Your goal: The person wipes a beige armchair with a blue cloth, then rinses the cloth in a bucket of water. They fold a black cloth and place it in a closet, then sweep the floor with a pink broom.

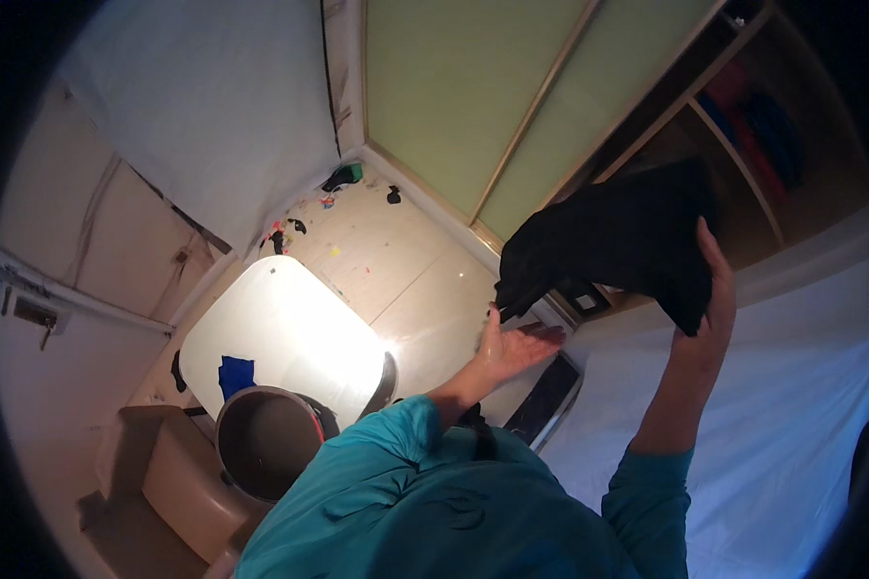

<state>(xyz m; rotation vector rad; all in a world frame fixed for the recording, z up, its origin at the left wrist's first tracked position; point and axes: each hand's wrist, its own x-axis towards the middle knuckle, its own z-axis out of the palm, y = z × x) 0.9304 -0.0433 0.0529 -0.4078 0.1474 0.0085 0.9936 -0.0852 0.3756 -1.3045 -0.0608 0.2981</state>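
Note:
A black cloth [608, 231], likely a folded garment, is held up in the air before the wardrobe. My right hand [717, 282] grips its right end, the fingers partly hidden behind the fabric. Below the cloth's left end is my left hand [514, 351], palm up, with thumb and fingers apart. Its thumb tip lies close to the hanging lower edge of the cloth; whether they touch is hard to tell.
Sliding green wardrobe doors [463, 79] stand beside open wooden shelves [739, 166] holding clothes. A white table [282, 318] bears a blue cloth [237, 375]; a round tub [268, 441] stands at its near edge. Left are a brown armchair [188, 478] and a door [65, 383]. White sheeting [775, 405] lies right.

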